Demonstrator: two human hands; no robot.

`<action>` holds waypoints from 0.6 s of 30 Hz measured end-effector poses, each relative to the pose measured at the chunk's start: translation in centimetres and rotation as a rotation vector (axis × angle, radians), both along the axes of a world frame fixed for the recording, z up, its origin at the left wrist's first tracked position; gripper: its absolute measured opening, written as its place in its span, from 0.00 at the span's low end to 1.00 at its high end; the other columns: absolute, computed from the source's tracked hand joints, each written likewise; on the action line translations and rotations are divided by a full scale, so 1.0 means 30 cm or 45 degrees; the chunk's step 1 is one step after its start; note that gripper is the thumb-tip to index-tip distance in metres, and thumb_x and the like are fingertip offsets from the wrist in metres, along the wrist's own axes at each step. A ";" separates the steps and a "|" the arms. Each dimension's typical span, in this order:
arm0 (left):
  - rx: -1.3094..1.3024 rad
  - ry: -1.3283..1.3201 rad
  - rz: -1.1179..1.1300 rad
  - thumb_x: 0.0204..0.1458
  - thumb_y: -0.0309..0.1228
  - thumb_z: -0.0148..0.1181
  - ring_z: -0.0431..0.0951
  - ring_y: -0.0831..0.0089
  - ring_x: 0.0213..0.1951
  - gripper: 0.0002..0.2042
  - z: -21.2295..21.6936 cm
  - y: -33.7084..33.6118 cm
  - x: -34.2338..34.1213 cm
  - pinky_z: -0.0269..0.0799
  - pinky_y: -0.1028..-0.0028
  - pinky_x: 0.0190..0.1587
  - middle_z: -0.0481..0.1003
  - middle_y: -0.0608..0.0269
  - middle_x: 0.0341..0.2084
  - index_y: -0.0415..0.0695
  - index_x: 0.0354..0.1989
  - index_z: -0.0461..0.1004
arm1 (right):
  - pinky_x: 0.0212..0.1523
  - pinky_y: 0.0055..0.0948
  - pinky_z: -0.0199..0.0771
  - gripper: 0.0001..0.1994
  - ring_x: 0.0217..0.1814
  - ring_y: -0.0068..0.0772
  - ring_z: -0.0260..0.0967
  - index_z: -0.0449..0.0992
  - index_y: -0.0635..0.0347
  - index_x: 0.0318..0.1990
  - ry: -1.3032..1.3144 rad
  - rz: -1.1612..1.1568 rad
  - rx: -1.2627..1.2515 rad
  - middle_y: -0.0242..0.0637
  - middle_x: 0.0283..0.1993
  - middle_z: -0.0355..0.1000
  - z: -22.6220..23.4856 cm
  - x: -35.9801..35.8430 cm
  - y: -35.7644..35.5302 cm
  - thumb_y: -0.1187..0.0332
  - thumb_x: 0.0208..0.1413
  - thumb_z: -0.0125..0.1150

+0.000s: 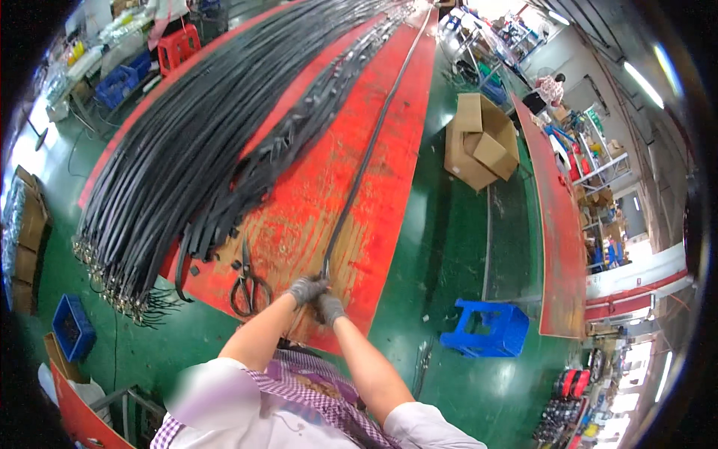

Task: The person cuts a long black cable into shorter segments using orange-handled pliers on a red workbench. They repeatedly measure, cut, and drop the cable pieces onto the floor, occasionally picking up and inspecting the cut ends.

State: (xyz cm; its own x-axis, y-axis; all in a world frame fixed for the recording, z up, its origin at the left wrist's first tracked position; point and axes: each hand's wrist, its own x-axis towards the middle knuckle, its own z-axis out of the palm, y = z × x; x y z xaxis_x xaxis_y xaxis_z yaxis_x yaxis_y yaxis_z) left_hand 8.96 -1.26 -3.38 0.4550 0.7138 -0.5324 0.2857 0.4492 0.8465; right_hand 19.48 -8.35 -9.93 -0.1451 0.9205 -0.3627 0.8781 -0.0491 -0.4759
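My left hand (307,289), in a grey glove, is closed round the near end of a long black cable (364,161). My right hand (329,307), gloved alike, closes just below and to the right, close against the left. The cable runs away from my hands up the red table (299,217) to its far end. Left of my hands lies a pair of black-handled scissors (249,288), blades pointing away. A thick bundle of black cables (187,120) covers the table's left side, with metallic ends and thin wires at the near edge. Beside it lies a looser black bundle (299,135).
Small black pieces (196,269) lie near the scissors. On the green floor stand a blue stool (490,329), an open cardboard box (479,146) and a blue crate (72,325). A red stool (179,49) stands behind the table. A person (550,90) is far off at right.
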 end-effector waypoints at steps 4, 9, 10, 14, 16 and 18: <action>0.024 0.259 -0.220 0.42 0.38 0.54 0.70 0.74 0.33 0.19 0.142 0.022 0.011 0.64 0.75 0.37 0.72 0.56 0.31 0.36 0.38 0.67 | 0.10 0.27 0.55 0.09 0.12 0.27 0.56 0.66 0.54 0.22 0.928 -1.382 -0.767 0.33 0.13 0.59 0.251 -0.037 0.016 0.60 0.41 0.52; 0.092 0.290 -0.192 0.44 0.34 0.50 0.71 0.71 0.32 0.14 0.188 0.001 0.026 0.64 0.74 0.36 0.72 0.55 0.30 0.38 0.38 0.68 | 0.10 0.27 0.55 0.09 0.10 0.27 0.55 0.65 0.53 0.21 1.100 -1.410 -0.722 0.31 0.13 0.59 0.268 -0.023 0.002 0.60 0.42 0.51; 0.208 0.331 -0.163 0.44 0.33 0.50 0.71 0.70 0.31 0.13 0.115 -0.006 0.023 0.64 0.74 0.36 0.72 0.55 0.30 0.39 0.38 0.68 | 0.10 0.27 0.56 0.09 0.10 0.28 0.55 0.65 0.54 0.20 1.097 -1.363 -0.695 0.32 0.13 0.59 0.245 -0.030 0.000 0.60 0.42 0.50; 0.300 0.328 0.015 0.45 0.30 0.47 0.71 0.69 0.30 0.11 0.018 -0.048 0.057 0.65 0.73 0.35 0.72 0.56 0.29 0.40 0.37 0.69 | 0.12 0.30 0.59 0.11 0.12 0.30 0.58 0.67 0.56 0.21 0.861 -1.257 -0.617 0.34 0.14 0.60 0.186 -0.009 -0.019 0.59 0.43 0.47; 0.248 0.308 0.079 0.45 0.30 0.47 0.71 0.68 0.29 0.10 0.024 -0.059 0.066 0.64 0.72 0.34 0.72 0.55 0.28 0.42 0.36 0.69 | 0.12 0.31 0.60 0.12 0.13 0.31 0.59 0.67 0.57 0.21 0.681 -1.178 -0.609 0.35 0.15 0.61 0.220 -0.010 -0.016 0.59 0.44 0.45; 0.287 0.363 0.129 0.45 0.30 0.47 0.71 0.68 0.28 0.10 -0.035 -0.052 0.038 0.64 0.72 0.33 0.72 0.55 0.28 0.42 0.36 0.69 | 0.13 0.32 0.61 0.13 0.13 0.32 0.60 0.68 0.58 0.22 0.563 -1.024 -0.590 0.36 0.15 0.61 0.330 -0.058 -0.002 0.58 0.44 0.43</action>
